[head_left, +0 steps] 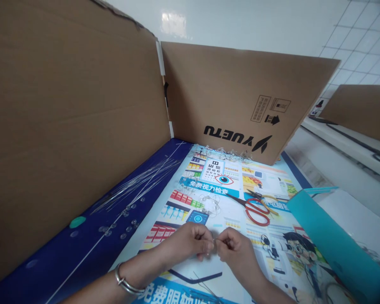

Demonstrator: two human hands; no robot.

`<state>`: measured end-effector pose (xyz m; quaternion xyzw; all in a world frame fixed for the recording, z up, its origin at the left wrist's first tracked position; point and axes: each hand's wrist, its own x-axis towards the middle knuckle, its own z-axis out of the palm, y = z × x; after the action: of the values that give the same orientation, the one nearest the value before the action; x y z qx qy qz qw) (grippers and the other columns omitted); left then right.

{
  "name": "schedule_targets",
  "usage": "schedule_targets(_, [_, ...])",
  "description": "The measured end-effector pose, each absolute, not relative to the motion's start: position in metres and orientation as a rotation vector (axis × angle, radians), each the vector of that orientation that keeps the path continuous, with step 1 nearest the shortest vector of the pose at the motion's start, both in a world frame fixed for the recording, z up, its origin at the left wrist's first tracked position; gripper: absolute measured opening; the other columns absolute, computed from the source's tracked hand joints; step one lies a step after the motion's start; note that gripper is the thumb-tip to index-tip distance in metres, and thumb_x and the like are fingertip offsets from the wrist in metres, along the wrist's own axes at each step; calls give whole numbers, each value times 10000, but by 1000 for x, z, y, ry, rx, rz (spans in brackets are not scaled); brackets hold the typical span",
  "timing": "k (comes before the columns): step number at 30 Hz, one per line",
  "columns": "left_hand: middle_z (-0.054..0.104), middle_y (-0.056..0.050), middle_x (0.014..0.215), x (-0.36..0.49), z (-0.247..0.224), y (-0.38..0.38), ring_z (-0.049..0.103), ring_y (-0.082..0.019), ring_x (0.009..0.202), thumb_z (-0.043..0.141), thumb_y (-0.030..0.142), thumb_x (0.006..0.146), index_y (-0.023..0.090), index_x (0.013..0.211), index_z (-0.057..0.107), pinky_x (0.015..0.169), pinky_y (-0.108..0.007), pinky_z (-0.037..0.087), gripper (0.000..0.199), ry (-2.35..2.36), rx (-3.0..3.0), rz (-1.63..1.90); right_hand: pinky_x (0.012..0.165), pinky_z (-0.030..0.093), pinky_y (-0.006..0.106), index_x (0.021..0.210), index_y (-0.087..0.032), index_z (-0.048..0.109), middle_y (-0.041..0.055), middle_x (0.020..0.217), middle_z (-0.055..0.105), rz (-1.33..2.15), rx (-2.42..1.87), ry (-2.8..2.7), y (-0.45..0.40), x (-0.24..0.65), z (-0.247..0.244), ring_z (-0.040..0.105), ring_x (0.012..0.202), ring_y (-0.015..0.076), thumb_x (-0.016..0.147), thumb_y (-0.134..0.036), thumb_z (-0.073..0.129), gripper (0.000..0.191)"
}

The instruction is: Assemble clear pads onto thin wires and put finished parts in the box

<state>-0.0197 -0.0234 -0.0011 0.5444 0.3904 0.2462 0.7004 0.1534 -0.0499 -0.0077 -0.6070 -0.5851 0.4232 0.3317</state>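
Note:
My left hand (200, 241), with a silver bangle on its wrist, is closed in a pinch over the printed mat. Facing it, my right hand (234, 247) also pinches, its fingertips almost meeting the left ones. Between them is a thin wire, mostly hidden by the fingers, with a small clear glint on it. Just beyond the hands lies a ring of clear beads on wire (210, 204). To the right of that ring are red-handled scissors (256, 212) and yellow-handled pliers or cutters (267, 203). Loose wires (205, 291) lie nearer me, below the hands.
Cardboard panels (240, 93) stand at the left and back. Several straight wires (139, 181) and loose clear beads (125, 215) lie on the blue surface at left, near a green disc (77, 222). Beaded wire pieces (228, 154) line the back. A teal box (332, 236) sits at right.

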Motion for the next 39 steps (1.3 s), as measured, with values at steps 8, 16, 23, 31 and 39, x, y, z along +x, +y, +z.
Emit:
schedule_targets(8, [492, 55, 507, -13, 2, -27, 429, -70, 439, 548, 186, 674, 143, 641, 539, 435, -183, 305, 55, 1009, 1230, 700, 491, 433, 236, 651, -178, 509, -32, 489, 545, 1380, -1399, -1299, -52, 153, -7, 516, 467, 116, 717, -249, 564, 111])
schedule_targets(16, [431, 65, 489, -7, -3, -30, 394, -74, 425, 528, 232, 713, 165, 632, 476, 419, -189, 269, 117, 1057, 1184, 807, 522, 469, 251, 663, -170, 508, -10, 512, 588, 1484, -1351, -1202, -52, 149, -2, 546, 484, 121, 712, -339, 625, 211])
schedule_targets(23, [444, 59, 517, -6, -6, -31, 339, -66, 407, 506, 241, 732, 173, 648, 459, 404, -194, 235, 118, 1065, 1177, 836, 542, 464, 256, 671, -166, 510, -8, 529, 583, 1470, -1313, -1167, -54, 147, 3, 545, 515, 125, 739, -301, 609, 180])
schedule_targets(31, [391, 76, 490, -2, -1, -35, 316, -59, 415, 530, 255, 731, 168, 610, 474, 441, -195, 238, 159, 1095, 1203, 877, 548, 452, 242, 683, -170, 512, -24, 541, 555, 1425, -1260, -1141, -54, 147, -3, 531, 529, 116, 771, -252, 583, 139])
schedule_targets(39, [481, 43, 565, -5, -3, -35, 326, -59, 414, 545, 323, 758, 159, 657, 504, 413, -197, 230, 197, 1081, 1162, 840, 563, 454, 254, 725, -167, 528, -5, 578, 580, 1487, -1245, -1173, -51, 151, -3, 547, 551, 127, 796, -315, 576, 171])
